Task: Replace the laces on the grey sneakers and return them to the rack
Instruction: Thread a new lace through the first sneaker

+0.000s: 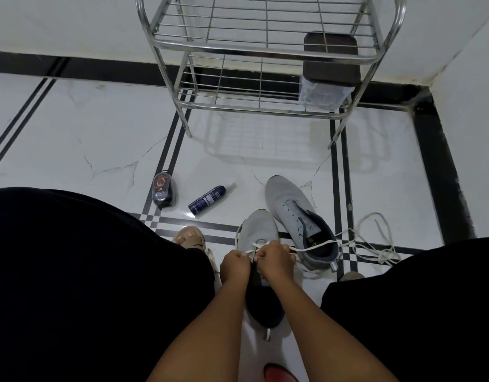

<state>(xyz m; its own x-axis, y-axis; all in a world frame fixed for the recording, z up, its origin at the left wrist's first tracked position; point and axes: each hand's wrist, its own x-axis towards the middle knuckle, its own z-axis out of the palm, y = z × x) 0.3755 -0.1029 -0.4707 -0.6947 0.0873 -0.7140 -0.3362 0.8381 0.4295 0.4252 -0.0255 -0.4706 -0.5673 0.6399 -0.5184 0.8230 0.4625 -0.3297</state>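
Down near the middle of the view, both hands meet over the near grey sneaker (258,230). The left hand (235,264) and the right hand (275,261) have their fingers curled in, each pinching the white lace (315,247) just above the shoe's eyelets; the fingertips themselves are turned away and mostly hidden. The forearms cover the sneaker's heel, so only its toe and a dark patch of its opening show.

From the right hand the lace runs rightward across the second grey sneaker (295,213), which lies just beside the first, toe pointing far, unlaced, with a small logo on its side too small to read. Past it the lace ends in a loose tangle (375,244) on the white tiled floor (86,133) at the right.

To the far left of the shoes lie a dark spray bottle (209,199) on its side and a dark shoe-polish applicator (163,193); both carry labels, but the print is too blurred to read.

Farther off stands the metal shoe rack (254,48), its top cut off by the frame. A clear container with a dark lid (330,67) sits on its lower shelf at the right, the contents unclear.

Black clothing fills the near left and right. A sandalled foot (191,238) peeks out at left, and a red shape (279,373) is cut off at the near edge.
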